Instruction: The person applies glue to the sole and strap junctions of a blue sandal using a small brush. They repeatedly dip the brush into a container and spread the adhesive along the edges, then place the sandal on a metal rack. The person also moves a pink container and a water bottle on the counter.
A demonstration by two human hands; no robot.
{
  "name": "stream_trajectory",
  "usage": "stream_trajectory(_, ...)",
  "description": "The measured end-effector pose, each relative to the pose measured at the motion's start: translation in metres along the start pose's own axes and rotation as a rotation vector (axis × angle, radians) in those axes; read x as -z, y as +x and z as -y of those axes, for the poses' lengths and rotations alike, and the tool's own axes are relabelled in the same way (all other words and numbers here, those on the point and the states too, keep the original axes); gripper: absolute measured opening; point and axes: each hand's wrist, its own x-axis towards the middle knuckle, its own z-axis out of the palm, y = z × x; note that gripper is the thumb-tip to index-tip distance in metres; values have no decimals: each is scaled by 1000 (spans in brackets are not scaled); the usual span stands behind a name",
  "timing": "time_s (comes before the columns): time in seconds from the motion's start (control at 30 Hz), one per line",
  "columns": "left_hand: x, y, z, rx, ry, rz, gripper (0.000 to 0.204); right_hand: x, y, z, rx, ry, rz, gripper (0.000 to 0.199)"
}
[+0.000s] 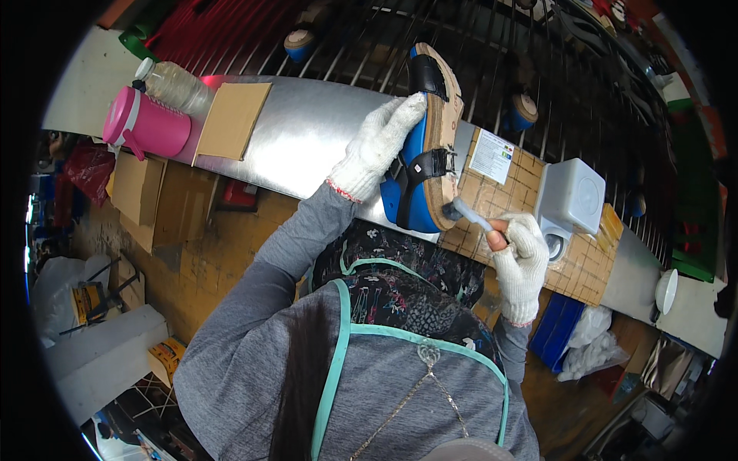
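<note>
In my left hand (374,150), which wears a white knit glove, is a sandal sole with black straps (429,166), mounted on a blue shoe last (413,203). The sole's pale underside faces to the right, and the fingers grip the last's side. My gloved right hand (520,261), its thumb and a fingertip bare, pinches a small brush (470,214) with a pale grey handle. Dark bristles meet the sole's edge at the heel end. Just beyond that hand stands a white plastic container (575,196), with a small cup-like opening (553,242) at its near side.
A metal bench top (300,127) carries a taped brown board (507,201) with a printed card (492,157). Leftward are a cardboard piece (233,121), a pink jug (154,123) and a clear bottle (177,86). Behind runs a rod rack (350,71) holding more blue lasts (298,48).
</note>
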Motion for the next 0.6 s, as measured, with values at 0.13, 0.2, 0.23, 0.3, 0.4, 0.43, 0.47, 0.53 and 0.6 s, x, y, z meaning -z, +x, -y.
stream_trajectory(0.13, -1, -1, 0, -8, 13, -20, 81, -6, 3, 5, 77, -130, -96, 15)
stream_trajectory(0.2, -1, 0, 3, -20, 14, -34, 81, -8, 8, 7, 115, -186, -122, 14)
stream_trajectory(0.23, 0, 0, 4, -23, 4, -38, 81, -9, 10, 8, 154, -222, -143, 15)
stream_trajectory(0.3, 1, 1, 7, -29, -1, -44, 82, -11, 14, 10, 212, -270, -175, 16)
stream_trajectory(0.4, 3, 1, 9, -39, 21, -27, 83, -11, 18, 12, 264, -365, -209, 19)
stream_trajectory(0.43, 2, 1, 9, -44, 31, -6, 83, -10, 20, 11, 278, -384, -224, 19)
stream_trajectory(0.47, 3, 1, 8, -53, 29, 22, 84, -11, 21, 11, 294, -405, -240, 19)
stream_trajectory(0.53, 1, 2, 6, -32, 17, 7, 84, -11, 23, 9, 316, -402, -267, 19)
stream_trajectory(0.6, -2, 3, 4, -27, 17, -2, 80, -12, 26, 7, 329, -355, -285, 19)
